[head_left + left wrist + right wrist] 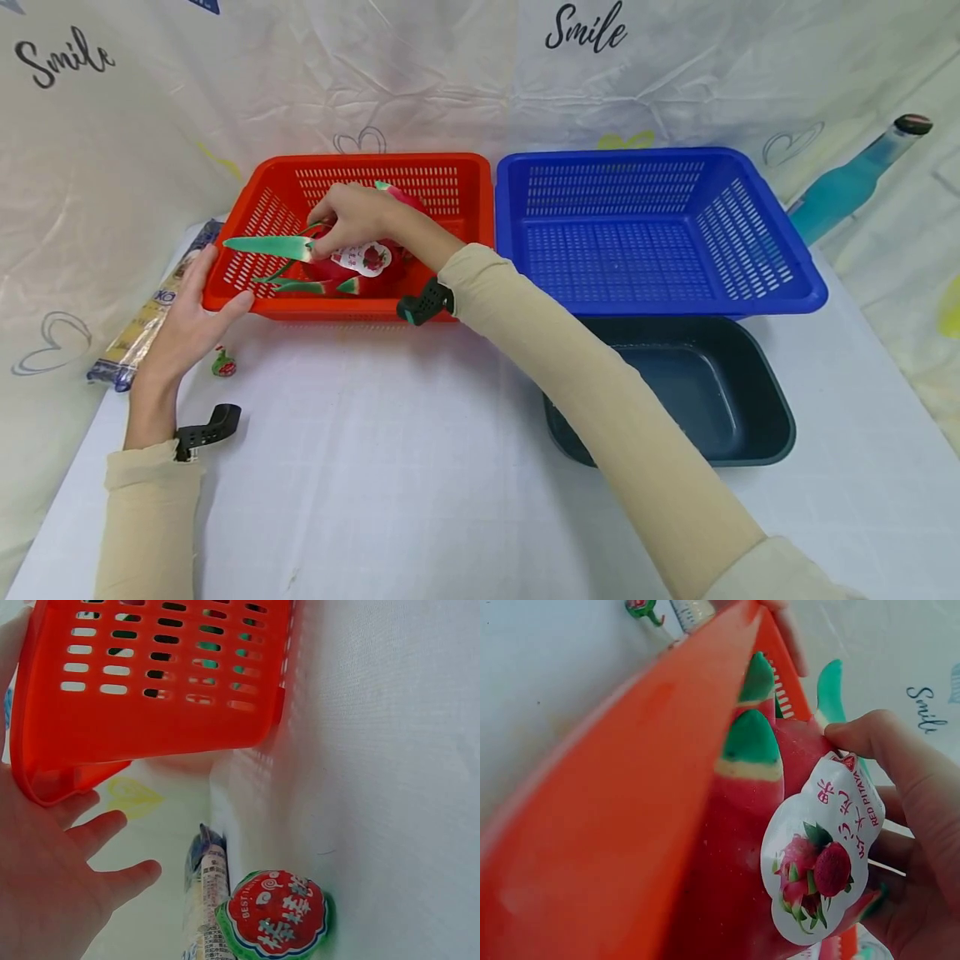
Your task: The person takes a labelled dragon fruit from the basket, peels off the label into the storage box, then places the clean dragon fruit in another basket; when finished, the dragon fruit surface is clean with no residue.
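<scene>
A red dragon fruit (742, 825) with green-tipped scales and a white "RED PITAYA" label (810, 855) lies in the red basket (337, 307). My right hand (356, 218) reaches over the basket's front and grips the fruit, thumb on the near side and fingers curled round the other. One long green scale (270, 246) sticks out left of the thumb. Behind my right wrist shows another pink part with a green tip (401, 195). My left hand (180, 321) rests against the basket's front left corner, its fingers straight and spread along the outside.
A small green-and-red wrapped lollipop (223, 363) lies before the left corner. Beyond my left hand is a long gold-and-blue packet (153, 317). To the right stand a blue basket (615, 258), a dark tub (697, 392) partly under my right sleeve, and a turquoise bottle (843, 192).
</scene>
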Demonstrator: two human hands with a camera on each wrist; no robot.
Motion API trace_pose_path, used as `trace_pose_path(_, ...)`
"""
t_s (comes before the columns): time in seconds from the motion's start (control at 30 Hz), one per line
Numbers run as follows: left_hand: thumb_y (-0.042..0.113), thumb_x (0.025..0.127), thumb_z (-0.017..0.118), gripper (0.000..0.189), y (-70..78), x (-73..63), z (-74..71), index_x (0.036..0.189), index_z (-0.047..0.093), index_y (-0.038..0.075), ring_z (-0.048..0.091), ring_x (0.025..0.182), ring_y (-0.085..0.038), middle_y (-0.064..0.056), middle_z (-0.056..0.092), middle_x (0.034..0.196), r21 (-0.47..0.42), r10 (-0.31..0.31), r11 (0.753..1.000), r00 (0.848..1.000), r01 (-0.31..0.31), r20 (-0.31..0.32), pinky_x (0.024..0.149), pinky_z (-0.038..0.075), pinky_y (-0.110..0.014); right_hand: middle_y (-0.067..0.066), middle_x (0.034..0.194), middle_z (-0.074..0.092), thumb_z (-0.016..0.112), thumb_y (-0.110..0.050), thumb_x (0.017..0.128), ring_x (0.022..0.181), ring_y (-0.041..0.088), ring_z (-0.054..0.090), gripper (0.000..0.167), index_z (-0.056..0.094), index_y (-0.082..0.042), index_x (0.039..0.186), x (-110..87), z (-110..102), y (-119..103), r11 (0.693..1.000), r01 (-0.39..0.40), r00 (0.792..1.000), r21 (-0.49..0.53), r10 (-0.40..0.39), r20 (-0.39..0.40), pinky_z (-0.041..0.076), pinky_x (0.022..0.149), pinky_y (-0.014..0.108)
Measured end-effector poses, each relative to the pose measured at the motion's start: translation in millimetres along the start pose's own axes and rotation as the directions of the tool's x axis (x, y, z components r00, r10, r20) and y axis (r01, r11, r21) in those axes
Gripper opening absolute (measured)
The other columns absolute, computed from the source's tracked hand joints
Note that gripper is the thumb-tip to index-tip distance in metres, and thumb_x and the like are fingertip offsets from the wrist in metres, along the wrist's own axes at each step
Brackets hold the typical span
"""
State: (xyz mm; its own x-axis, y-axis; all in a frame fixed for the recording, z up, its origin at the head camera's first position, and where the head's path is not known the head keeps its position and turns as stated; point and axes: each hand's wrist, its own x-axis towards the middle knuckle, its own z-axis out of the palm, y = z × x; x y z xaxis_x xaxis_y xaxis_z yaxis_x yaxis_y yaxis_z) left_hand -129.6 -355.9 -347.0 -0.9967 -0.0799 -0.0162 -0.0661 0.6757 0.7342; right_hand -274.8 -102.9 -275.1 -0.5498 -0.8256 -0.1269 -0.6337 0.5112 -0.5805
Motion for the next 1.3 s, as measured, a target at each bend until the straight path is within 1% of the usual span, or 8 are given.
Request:
trace_pose_path(0.1,0.039,0.095,0.056,0.082,-0.4,-1.6,-1.5,0.155,0.001,0.036,0.023,0.138,-0.034,-0.004,0.009,0.163,-0.011,0.007,1.000,1.000,-0.007,-0.006,0.077,0.034,-0.004,-0.003,0.121,0.068,0.068,-0.036,0.085,0.083,0.007,0.060,0.054,0.059,-0.016,0.135,-1.9,-5,-3,1.000,0.007,1.000,-0.002,-0.007,-0.015,0.047,0.076,0.018)
trace_pose_path(0.23,0.038,0.094,0.056,0.082,0.2,-1.4,-1.2,0.156,0.003,0.035,0.024,0.137,-0.033,-0.003,0.010,0.163,-0.023,0.017,1.000,1.000,-0.017,0.000,0.085,0.038,-0.012,-0.005,0.121,0.068,0.068,-0.040,0.085,0.089,0.006,0.060,0.055,0.059,-0.019,0.135,-5.7,-11,-7,0.999,-0.027,0.999,-0.018,0.026,-0.043,0.048,0.078,0.017)
trace_pose_path(0.33,0.038,0.095,0.056,0.081,0.1,-1.7,-2.0,0.156,0.003,0.036,0.025,0.136,-0.033,-0.005,0.012,0.162,-0.019,0.024,1.000,1.000,-0.024,-0.005,0.085,0.039,-0.013,-0.005,0.115,0.070,0.067,-0.041,0.085,0.086,0.007,0.061,0.052,0.062,-0.020,0.132,-8.2,-15,-12,1.000,-0.023,0.998,-0.010,0.022,-0.060,0.050,0.077,0.018)
trace_pose_path(0.53,0.037,0.095,0.056,0.080,-1.6,-2.7,-2.6,0.155,0.003,0.036,0.025,0.135,-0.034,-0.008,0.012,0.162,-0.029,0.019,0.999,1.000,-0.019,-0.006,0.077,0.035,-0.001,-0.008,0.100,0.072,0.066,-0.042,0.083,0.079,0.007,0.062,0.045,0.067,-0.024,0.125,-20.5,-21,-32,1.000,0.008,0.996,-0.017,-0.010,-0.084,0.049,0.073,0.019)
trace_pose_path(0.8,0.036,0.095,0.057,0.075,-1.1,0.4,1.4,0.154,0.010,0.041,0.030,0.129,-0.019,-0.010,0.022,0.154,-0.030,0.039,0.999,0.999,-0.039,-0.004,0.077,0.039,-0.003,-0.015,0.113,0.068,0.063,-0.052,0.082,0.099,0.002,0.055,0.053,0.060,-0.033,0.132,-66.7,-35,-69,0.990,-0.104,0.982,-0.096,0.087,-0.169,0.047,0.077,0.022)
trace_pose_path(1.03,0.030,0.093,0.060,0.075,0.7,3.4,2.6,0.151,0.015,0.046,0.029,0.131,-0.012,-0.004,0.023,0.154,-0.041,0.098,0.994,0.995,-0.099,-0.033,0.091,0.037,-0.029,-0.014,0.110,0.070,0.067,-0.050,0.081,0.093,0.002,0.057,0.055,0.061,-0.029,0.132,-108.2,-37,-85,0.995,-0.066,0.979,-0.072,0.051,-0.196,0.050,0.071,0.020)
trace_pose_path(1.17,0.025,0.094,0.061,0.072,-0.7,4.2,4.2,0.152,0.021,0.041,0.029,0.129,-0.009,-0.003,0.025,0.153,-0.051,0.142,0.988,0.988,-0.145,-0.054,0.093,0.037,-0.027,-0.013,0.103,0.071,0.068,-0.047,0.081,0.084,0.003,0.060,0.053,0.062,-0.028,0.131,-122.0,-32,-87,0.998,-0.034,0.985,-0.043,0.026,-0.173,0.050,0.067,0.020)
trace_pose_path(1.3,0.026,0.095,0.059,0.071,-1.5,3.9,5.3,0.153,0.021,0.036,0.035,0.128,-0.010,-0.005,0.031,0.151,-0.067,0.139,0.988,0.990,-0.141,-0.034,0.090,0.040,-0.016,-0.014,0.100,0.071,0.068,-0.044,0.081,0.084,0.003,0.059,0.052,0.063,-0.027,0.130,-133.6,-25,-88,0.999,-0.015,0.988,-0.029,0.010,-0.154,0.050,0.065,0.020)
